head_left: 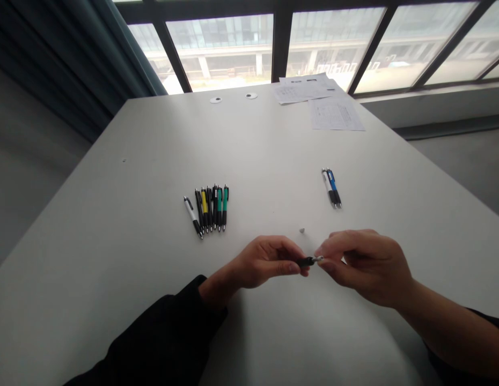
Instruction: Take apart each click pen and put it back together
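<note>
My left hand [262, 261] pinches a short black pen part [306, 261] just above the white table [112, 214]. My right hand [364, 264] meets it from the right, fingertips closed on the silvery tip end of the same part. A tiny metal piece [302, 230] lies on the table just beyond my hands. To the left lies a row of several pens [209, 209], black, yellow, green and white. Two pens [332, 188], one white and one blue, lie side by side to the right.
Printed paper sheets [334, 110] lie at the far right of the table near the window. Two small white discs [233, 98] sit at the far edge. The table edges fall away to grey floor on both sides.
</note>
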A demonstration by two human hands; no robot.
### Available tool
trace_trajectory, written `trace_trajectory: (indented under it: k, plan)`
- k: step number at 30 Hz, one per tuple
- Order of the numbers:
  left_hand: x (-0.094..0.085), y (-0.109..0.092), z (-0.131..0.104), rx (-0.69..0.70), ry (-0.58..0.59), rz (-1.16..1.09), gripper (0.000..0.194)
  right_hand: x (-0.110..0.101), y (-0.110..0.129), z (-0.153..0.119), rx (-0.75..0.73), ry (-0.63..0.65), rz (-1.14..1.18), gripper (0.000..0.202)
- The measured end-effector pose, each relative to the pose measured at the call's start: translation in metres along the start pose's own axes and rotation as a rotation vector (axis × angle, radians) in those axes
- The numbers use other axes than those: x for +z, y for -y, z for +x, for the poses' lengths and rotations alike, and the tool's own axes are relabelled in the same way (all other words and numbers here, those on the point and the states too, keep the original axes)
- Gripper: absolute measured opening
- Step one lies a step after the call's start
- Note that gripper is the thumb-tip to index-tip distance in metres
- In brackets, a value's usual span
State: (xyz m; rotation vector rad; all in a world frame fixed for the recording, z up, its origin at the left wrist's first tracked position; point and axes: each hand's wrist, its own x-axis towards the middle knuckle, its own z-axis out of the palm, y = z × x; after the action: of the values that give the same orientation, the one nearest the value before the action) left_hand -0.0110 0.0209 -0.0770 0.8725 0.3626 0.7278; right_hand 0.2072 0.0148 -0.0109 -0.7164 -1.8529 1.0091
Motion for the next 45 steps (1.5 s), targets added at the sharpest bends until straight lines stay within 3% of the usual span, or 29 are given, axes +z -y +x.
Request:
trace_trajectory:
  k: [17,22,27,30,33,38,42,45]
  plan:
    - [-0.001,0.001,0.0,0.0,-0.023,0.026,0.017,0.001,-0.001,-0.002,-0.001,0.007,-0.056,0.009]
    - [-0.003,0.0,0.001,0.021,-0.041,0.004,0.017,-0.008,0.0,-0.001,-0.035,0.037,-0.122,0.012]
    - [-0.008,0.001,0.001,0.105,-0.08,-0.007,0.016,-0.019,-0.031,0.003,-0.022,-0.037,-0.432,0.021]
    - [-0.01,0.001,0.001,0.13,-0.093,-0.033,0.014,-0.018,-0.06,0.003,0.045,0.098,-0.563,0.037]
    - [-0.009,0.0,0.001,0.126,-0.096,-0.054,0.015,-0.016,-0.078,0.001,0.076,0.212,-0.587,0.023]
    - [-0.006,-0.004,0.001,0.048,-0.08,-0.101,0.019,-0.021,-0.068,0.006,0.193,0.226,-0.404,0.017]
    - [-0.005,-0.004,0.002,-0.011,-0.061,-0.138,0.018,-0.03,-0.041,0.013,0.289,0.121,0.037,0.013]
    - [-0.006,-0.003,0.002,-0.068,-0.035,-0.128,0.018,-0.034,-0.03,0.015,0.275,0.047,0.191,0.01]
